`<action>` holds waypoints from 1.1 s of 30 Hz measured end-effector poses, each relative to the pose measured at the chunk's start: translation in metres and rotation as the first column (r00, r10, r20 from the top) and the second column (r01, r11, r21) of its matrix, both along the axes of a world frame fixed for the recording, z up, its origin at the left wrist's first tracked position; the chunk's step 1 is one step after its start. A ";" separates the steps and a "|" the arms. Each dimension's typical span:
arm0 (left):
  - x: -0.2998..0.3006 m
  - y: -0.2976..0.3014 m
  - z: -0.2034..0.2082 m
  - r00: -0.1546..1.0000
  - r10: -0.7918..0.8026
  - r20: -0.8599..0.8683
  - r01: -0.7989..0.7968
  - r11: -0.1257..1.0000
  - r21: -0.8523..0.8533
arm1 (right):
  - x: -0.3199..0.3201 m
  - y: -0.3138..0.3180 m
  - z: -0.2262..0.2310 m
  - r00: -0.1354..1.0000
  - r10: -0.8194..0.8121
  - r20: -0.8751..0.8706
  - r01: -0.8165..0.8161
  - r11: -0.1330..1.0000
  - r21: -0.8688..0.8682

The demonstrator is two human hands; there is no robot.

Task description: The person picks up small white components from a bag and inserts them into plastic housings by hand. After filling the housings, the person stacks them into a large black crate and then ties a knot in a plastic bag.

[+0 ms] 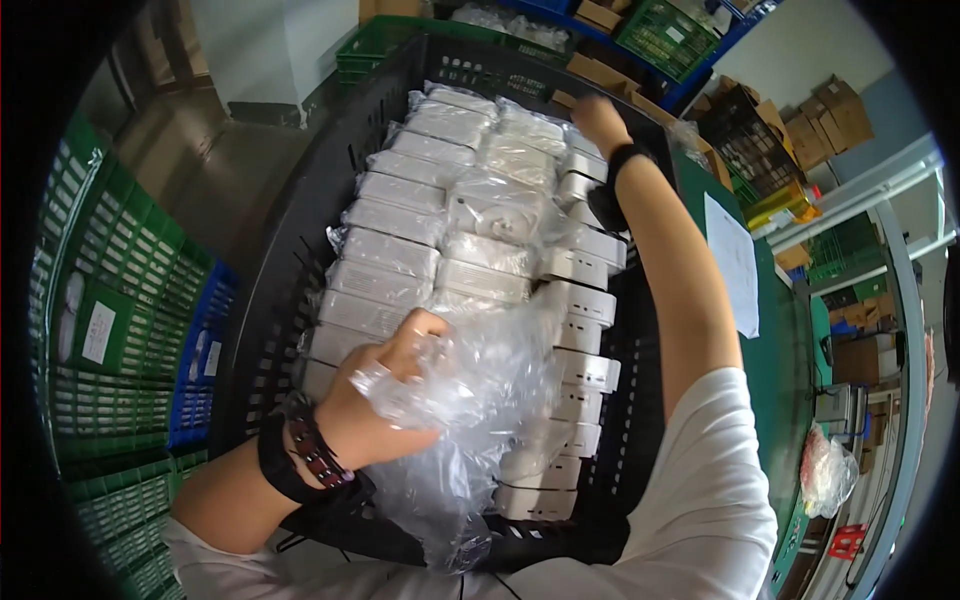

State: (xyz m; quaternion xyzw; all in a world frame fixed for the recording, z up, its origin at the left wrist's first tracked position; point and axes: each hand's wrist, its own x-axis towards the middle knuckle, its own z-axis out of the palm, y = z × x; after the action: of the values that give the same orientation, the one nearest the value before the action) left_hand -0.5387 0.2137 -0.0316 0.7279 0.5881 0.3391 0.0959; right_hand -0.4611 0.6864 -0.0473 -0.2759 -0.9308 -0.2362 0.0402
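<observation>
A black plastic crate in front of me holds rows of white rectangular devices. Those in the left and middle rows are wrapped in clear plastic, such as one wrapped device; the right row has bare ones, like this white device with small slots on its end. My left hand is closed on a bunch of crumpled clear plastic bags, which drapes over the nearer devices. At the crate's far right corner, my right hand is over the end of the right row; its fingers are mostly hidden and slightly blurred.
Stacked green crates and a blue crate stand to the left. On the right runs a green table with a white paper sheet. Shelving behind holds a green basket and cardboard boxes.
</observation>
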 end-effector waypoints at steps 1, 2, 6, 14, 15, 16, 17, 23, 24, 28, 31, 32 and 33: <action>0.001 -0.002 0.007 0.988 -0.014 0.152 0.026 0.997 -0.076 | 0.020 0.025 -0.021 0.988 -0.152 -0.032 0.135 0.940 -0.313; -0.003 -0.007 0.009 0.956 0.042 0.290 0.015 0.981 -0.194 | 0.001 0.012 -0.046 0.994 -0.109 -0.032 0.091 0.933 -0.349; 0.000 -0.012 0.017 0.904 0.132 0.406 -0.007 0.956 -0.295 | 0.017 0.027 -0.081 0.991 -0.074 -0.111 0.052 0.982 -0.184; 0.006 -0.009 0.010 0.988 0.092 0.126 -0.067 0.979 -0.191 | -0.001 0.042 -0.098 0.941 -0.276 0.196 0.314 0.928 -0.199; 0.004 -0.012 0.011 0.997 0.020 0.075 -0.008 0.989 -0.150 | -0.008 0.036 -0.100 0.916 -0.379 0.131 0.400 0.889 -0.222; 0.003 -0.015 0.010 0.996 0.025 0.089 -0.012 0.989 -0.146 | -0.014 0.030 -0.100 0.876 -0.478 0.068 0.479 0.842 -0.250; 0.004 -0.013 0.010 0.995 0.015 0.097 0.002 0.985 -0.171 | -0.019 0.026 -0.103 0.822 -0.569 0.010 0.547 0.785 -0.291; 0.009 -0.012 0.013 0.969 0.052 0.243 -0.009 0.984 -0.178 | -0.024 -0.015 -0.075 0.847 -0.495 0.192 0.525 0.834 -0.167; 0.007 -0.014 0.013 0.966 0.047 0.254 -0.002 0.985 -0.175 | -0.018 -0.017 -0.072 0.877 -0.450 0.168 0.473 0.871 -0.134; 0.008 -0.013 0.009 0.964 0.076 0.256 -0.032 0.985 -0.171 | -0.017 -0.024 -0.062 0.927 -0.359 0.104 0.367 0.928 -0.067; 0.004 -0.011 0.006 0.993 0.026 0.119 -0.008 0.989 -0.145 | -0.017 -0.031 -0.053 0.907 -0.416 0.066 0.420 0.903 -0.087; 0.003 -0.010 0.007 0.993 0.029 0.114 -0.014 0.991 -0.131 | -0.009 -0.027 -0.047 0.901 -0.429 -0.053 0.426 0.903 -0.060; 0.003 -0.009 0.008 0.996 0.010 0.087 0.004 0.989 -0.149 | -0.001 -0.022 -0.039 0.884 -0.434 -0.174 0.435 0.900 -0.035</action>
State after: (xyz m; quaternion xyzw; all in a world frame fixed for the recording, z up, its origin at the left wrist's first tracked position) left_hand -0.5357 0.2042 -0.0237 0.7023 0.6082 0.3259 0.1753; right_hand -0.4619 0.6643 -0.0866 -0.4972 -0.8374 -0.2161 0.0696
